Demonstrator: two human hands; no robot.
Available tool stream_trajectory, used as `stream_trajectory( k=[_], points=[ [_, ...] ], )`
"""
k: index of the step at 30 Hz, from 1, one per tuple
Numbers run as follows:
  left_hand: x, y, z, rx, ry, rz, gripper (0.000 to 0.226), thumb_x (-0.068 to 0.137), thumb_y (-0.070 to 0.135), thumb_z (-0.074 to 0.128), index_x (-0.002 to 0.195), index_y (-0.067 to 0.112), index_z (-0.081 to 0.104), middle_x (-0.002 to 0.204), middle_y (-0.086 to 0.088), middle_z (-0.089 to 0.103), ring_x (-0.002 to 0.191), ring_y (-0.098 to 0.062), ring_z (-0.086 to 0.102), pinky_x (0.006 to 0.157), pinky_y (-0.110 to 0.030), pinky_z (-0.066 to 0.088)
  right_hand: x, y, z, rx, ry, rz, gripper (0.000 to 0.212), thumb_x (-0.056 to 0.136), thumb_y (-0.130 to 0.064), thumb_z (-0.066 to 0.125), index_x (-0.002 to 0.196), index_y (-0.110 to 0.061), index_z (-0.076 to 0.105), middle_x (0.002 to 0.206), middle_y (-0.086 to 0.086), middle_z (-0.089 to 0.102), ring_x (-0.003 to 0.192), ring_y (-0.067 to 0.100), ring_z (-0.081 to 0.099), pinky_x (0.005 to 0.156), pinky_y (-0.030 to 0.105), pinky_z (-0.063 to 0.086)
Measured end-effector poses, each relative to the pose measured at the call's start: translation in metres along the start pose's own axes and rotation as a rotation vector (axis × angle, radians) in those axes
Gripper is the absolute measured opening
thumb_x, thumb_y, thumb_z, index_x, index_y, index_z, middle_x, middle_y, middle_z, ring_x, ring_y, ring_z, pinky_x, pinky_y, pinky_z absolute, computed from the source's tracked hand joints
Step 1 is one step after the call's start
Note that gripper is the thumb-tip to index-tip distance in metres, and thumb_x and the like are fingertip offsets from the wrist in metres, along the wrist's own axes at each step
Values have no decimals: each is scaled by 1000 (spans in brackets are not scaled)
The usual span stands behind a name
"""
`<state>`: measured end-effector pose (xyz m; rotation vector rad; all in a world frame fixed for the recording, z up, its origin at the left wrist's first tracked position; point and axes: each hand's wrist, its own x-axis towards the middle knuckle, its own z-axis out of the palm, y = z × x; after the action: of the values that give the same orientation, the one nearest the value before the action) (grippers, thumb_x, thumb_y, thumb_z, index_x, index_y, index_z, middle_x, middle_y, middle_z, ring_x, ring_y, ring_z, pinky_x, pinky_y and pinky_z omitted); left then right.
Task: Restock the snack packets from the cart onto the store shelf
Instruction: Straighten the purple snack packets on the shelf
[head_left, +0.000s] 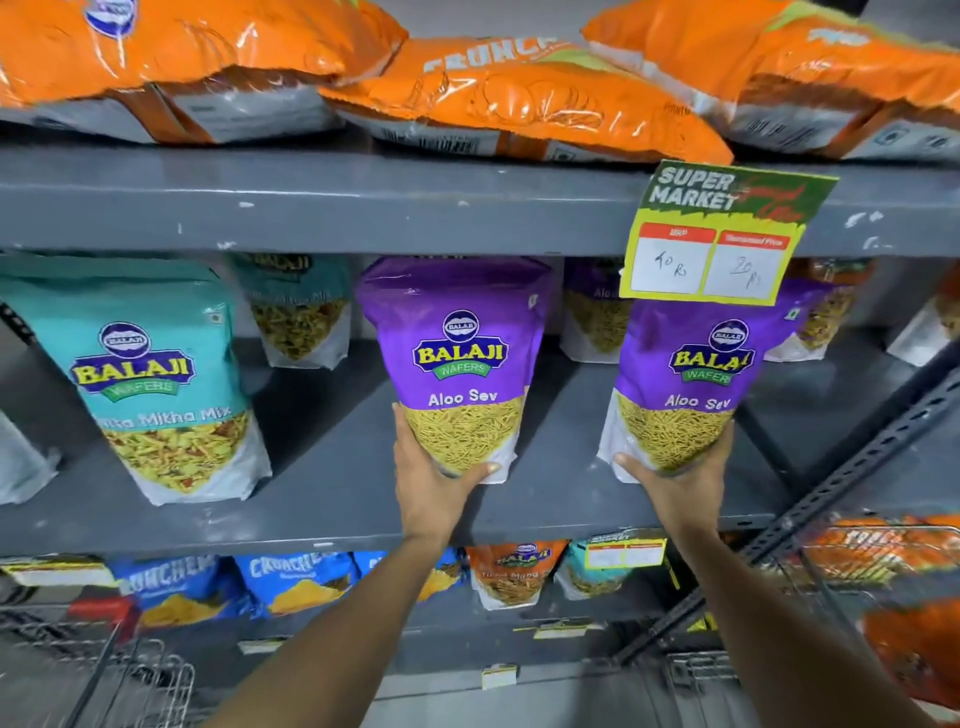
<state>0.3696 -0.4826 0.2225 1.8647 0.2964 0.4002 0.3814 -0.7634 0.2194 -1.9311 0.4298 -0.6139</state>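
Two purple Aloo Sev packets stand upright on the grey middle shelf (322, 499). My left hand (431, 478) grips the bottom of the left purple packet (460, 332). My right hand (680, 480) cups the bottom of the right purple packet (691, 364), whose top sits behind a yellow price tag (722, 234). Both packets rest near the shelf's front. More purple packets (592, 312) stand behind them at the back.
A teal Mitha Mix packet (156, 374) stands left of my hands, another behind it. Orange bags (519, 98) lie on the top shelf. Blue and orange packets (291, 577) fill the lower shelf. A wire cart (130, 670) is at bottom left, a wire basket (883, 561) at right.
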Motion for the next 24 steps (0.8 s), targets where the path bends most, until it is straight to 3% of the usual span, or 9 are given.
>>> stream_trajectory(
  k=[3, 8, 19, 24],
  points=[
    [4, -4, -13, 18, 22, -4, 137, 46, 36, 96, 153, 30, 11, 150, 2, 41, 137, -22, 43, 109, -42, 40, -8, -5, 6, 17, -3, -17, 139, 45, -28, 98, 154, -31, 12, 159, 0, 33, 142, 25, 39, 115, 46, 35],
    [5, -7, -21, 45, 6, 2, 135, 47, 38, 95, 152, 31, 11, 152, 2, 40, 138, -22, 42, 110, -45, 41, -16, -8, 10, 70, -20, 1, 140, 42, -35, 96, 152, -43, 11, 159, -4, 34, 142, 23, 40, 114, 50, 37],
    [-4, -7, -22, 22, 2, 0, 135, 50, 36, 96, 153, 32, 8, 153, 4, 38, 139, -20, 41, 111, -44, 40, -21, -9, 8, 68, -37, -4, 142, 42, -36, 96, 154, -36, 10, 159, -3, 32, 144, 20, 37, 115, 50, 35],
    [-6, -4, -23, 8, -18, -16, 139, 51, 32, 96, 154, 29, 3, 152, 3, 37, 139, -20, 39, 111, -38, 36, -24, -11, 6, 45, -67, 49, 144, 49, -32, 96, 157, -31, 1, 164, -1, 23, 148, 23, 29, 118, 44, 29]
  ],
)
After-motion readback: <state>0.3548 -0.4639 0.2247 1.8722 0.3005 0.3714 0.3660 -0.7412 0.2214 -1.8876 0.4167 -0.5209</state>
